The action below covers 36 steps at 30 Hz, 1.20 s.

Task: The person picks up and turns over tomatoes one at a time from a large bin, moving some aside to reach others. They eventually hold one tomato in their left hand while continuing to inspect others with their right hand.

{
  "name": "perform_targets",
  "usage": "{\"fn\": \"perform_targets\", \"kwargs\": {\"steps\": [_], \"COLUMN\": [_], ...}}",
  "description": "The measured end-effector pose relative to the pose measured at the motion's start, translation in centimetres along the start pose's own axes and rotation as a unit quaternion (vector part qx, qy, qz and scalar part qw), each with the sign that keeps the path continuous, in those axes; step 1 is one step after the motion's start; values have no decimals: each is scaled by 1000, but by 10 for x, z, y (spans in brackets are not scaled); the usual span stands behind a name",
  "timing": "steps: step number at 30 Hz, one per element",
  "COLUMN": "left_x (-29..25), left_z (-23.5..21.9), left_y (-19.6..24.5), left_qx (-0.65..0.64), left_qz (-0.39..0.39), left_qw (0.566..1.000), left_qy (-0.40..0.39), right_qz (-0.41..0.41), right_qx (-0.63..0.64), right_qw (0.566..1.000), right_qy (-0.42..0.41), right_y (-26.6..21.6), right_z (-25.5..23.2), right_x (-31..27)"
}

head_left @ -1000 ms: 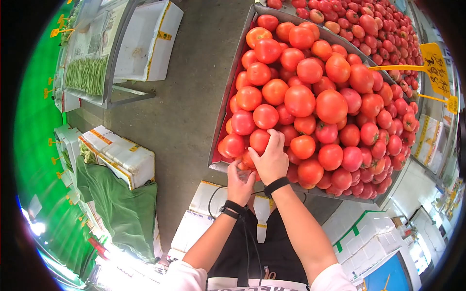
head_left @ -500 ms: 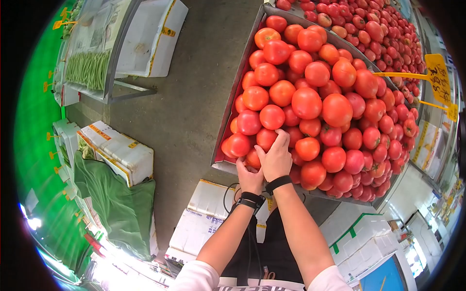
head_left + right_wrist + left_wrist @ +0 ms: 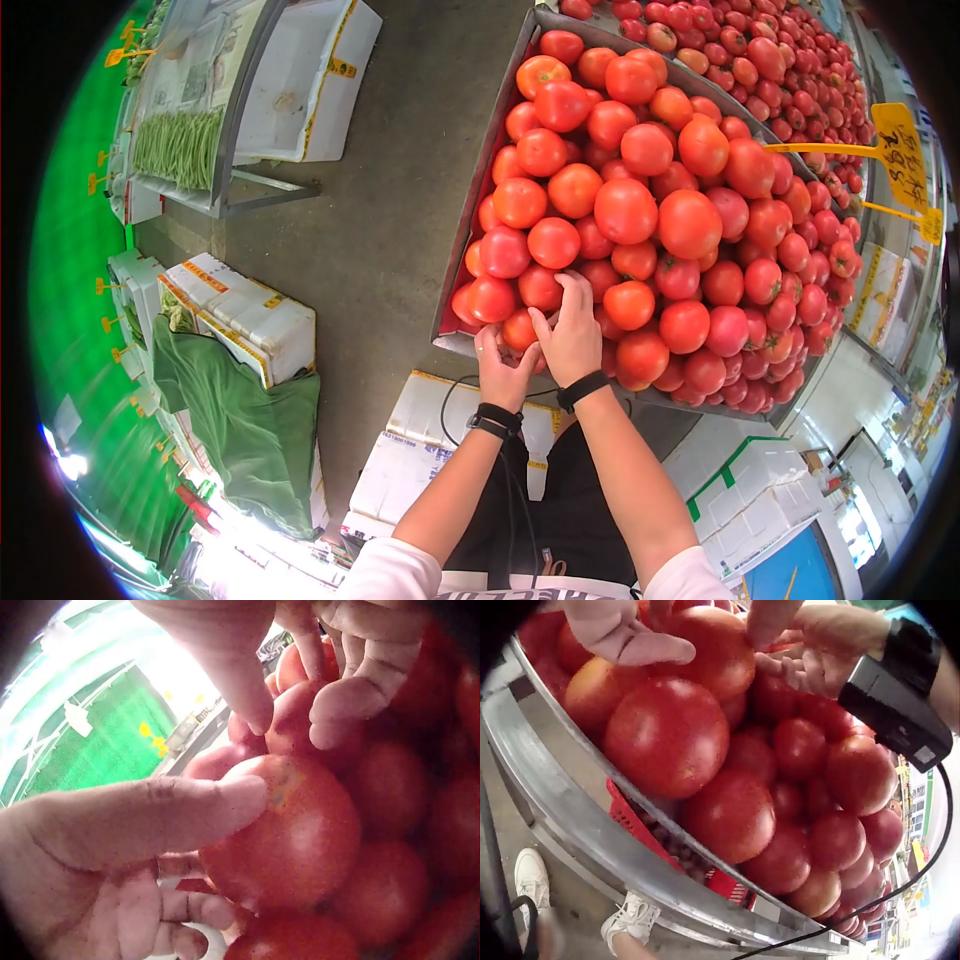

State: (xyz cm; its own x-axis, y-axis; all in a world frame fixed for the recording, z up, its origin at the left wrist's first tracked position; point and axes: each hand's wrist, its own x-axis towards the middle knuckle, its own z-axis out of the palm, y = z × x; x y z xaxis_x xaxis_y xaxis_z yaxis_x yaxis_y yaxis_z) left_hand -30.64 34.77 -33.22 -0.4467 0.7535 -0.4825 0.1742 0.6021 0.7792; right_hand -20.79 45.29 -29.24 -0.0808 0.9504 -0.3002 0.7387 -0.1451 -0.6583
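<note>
A big heap of red and orange tomatoes [image 3: 650, 210] fills a sloped metal tray [image 3: 487, 165]. Both hands work at its near left corner. My left hand [image 3: 500, 362] cups a small tomato [image 3: 519, 329] at the front edge, fingers curled round it. Beside it my right hand [image 3: 570, 335] lies on the heap, index finger stretched up the pile. In the right wrist view its thumb [image 3: 157, 817] and curled fingers hold a large tomato [image 3: 292, 840]. From the left wrist, the left fingers [image 3: 622, 634] and the right hand [image 3: 817, 656] meet over the top tomato [image 3: 705, 652].
A second tomato bin [image 3: 780, 50] lies behind, with yellow price tags [image 3: 900, 150] on stalks. White foam boxes [image 3: 250, 320] and a green cloth [image 3: 250, 420] stand left on the concrete floor; green beans [image 3: 180, 145] sit further back. More boxes [image 3: 420, 440] stand under the tray.
My left hand has come up from below the tray rim to the front tomato beside the right thumb. The right hand has barely shifted on the heap.
</note>
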Motion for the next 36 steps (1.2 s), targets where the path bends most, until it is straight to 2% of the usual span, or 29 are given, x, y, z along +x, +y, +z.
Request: {"fn": "perform_targets", "kwargs": {"steps": [1,5,9,13,16,17,20,23,26,29,30,33,36], "left_x": [2,5,8,0,-18,-25,-27,-34,-33,-35,-36,-39,-44], "left_z": [-3,-22,-47,-59,-47,-38,-24,-9,-1,3,2,-1,1], "left_y": [-2,-9,-15,-25,-13,-47,-15,-8,1,-12,-15,-25,-23], "left_qx": [20,-145,-137,17,20,55,13,91,132,155,124,7,-130], "left_qz": [25,-66,-83,-113,-107,-57,-132,-101,-154,-75,-90,-129,-142], "left_qw": [999,987,987,985,981,984,982,988,978,985,986,981,965], "left_qy": [-4,-35,-17,-130,-160,-161,-132,-72,-48,-35,-64,-142,-178], "right_qz": [5,27,35,96,153,169,185,181,182,187,190,70,70], "right_qx": [10,78,129,131,136,139,135,112,115,131,137,37,52], "right_qw": [1000,996,991,980,967,964,962,966,967,962,960,990,987], "right_qy": [-9,-22,-26,-115,-153,-155,-148,-145,-138,-148,-155,-117,-134], "right_y": [-1,-13,-22,3,25,30,45,51,56,59,59,52,43], "right_z": [-2,-17,-40,-39,-28,-25,-11,-6,2,4,4,-1,-17], "right_x": [0,2,-16,-65,-96,-102,-112,-113,-115,-115,-114,-114,-110]}}
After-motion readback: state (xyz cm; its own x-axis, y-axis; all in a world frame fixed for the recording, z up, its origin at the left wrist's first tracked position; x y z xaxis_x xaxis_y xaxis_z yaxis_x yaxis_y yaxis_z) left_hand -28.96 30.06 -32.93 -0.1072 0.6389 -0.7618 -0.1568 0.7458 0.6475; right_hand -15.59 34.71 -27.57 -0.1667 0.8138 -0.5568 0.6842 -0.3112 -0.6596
